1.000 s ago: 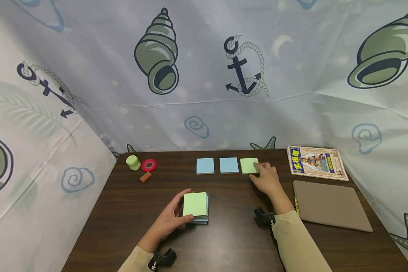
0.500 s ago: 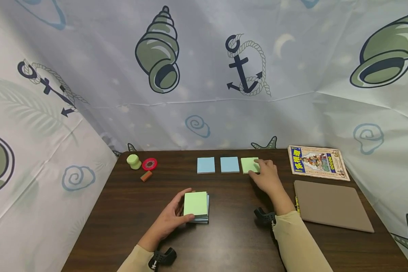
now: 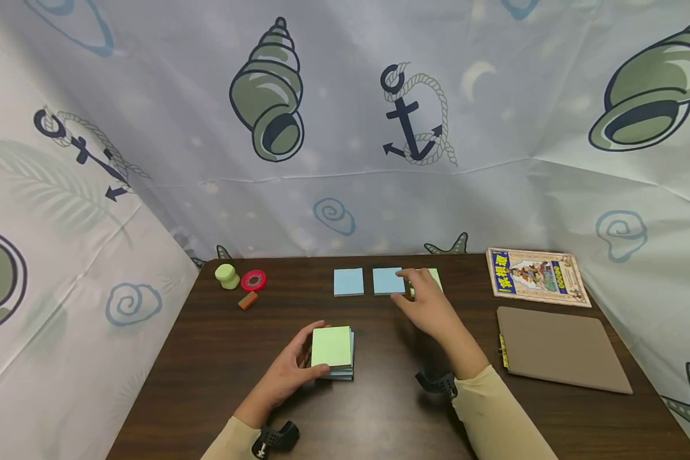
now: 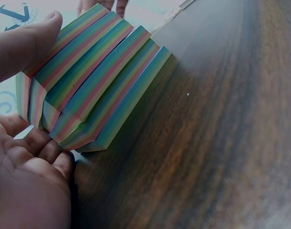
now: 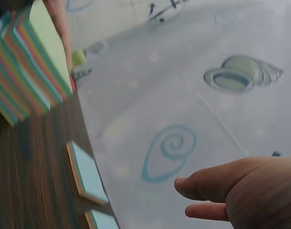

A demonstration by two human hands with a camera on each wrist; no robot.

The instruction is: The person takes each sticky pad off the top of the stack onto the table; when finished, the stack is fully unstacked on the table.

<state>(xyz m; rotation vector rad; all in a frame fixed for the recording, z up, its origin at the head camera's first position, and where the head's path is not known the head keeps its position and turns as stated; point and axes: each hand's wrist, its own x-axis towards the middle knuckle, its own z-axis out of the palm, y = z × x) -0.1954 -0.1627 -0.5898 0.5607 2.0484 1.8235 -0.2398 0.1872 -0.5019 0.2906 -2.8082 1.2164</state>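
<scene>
In the head view my left hand (image 3: 290, 370) holds a stack of sticky note pads (image 3: 330, 347), pale green on top, thumb at its near side. The left wrist view shows the striped edges of the several pads in this stack (image 4: 98, 81), fingers below. My right hand (image 3: 430, 306) hovers at the back row, fingers apart and holding nothing. It partly covers a green sticky note pad (image 3: 436, 276). Its fingertips are close to the right-hand blue sticky note pad (image 3: 386, 281); touching or not, I cannot tell. Another blue sticky note pad (image 3: 348, 282) lies further left.
At the back left of the dark wooden table (image 3: 207, 358) are a green knobbed piece (image 3: 227, 276), a red disc (image 3: 253, 280) and a small orange-brown block (image 3: 248, 300). A colourful printed booklet or box (image 3: 537, 276) and a brown flat case (image 3: 560, 348) lie right.
My right hand has come off the green sticky note pad and moved left towards the neighbouring blue one. The left hand and its stack stay in place.
</scene>
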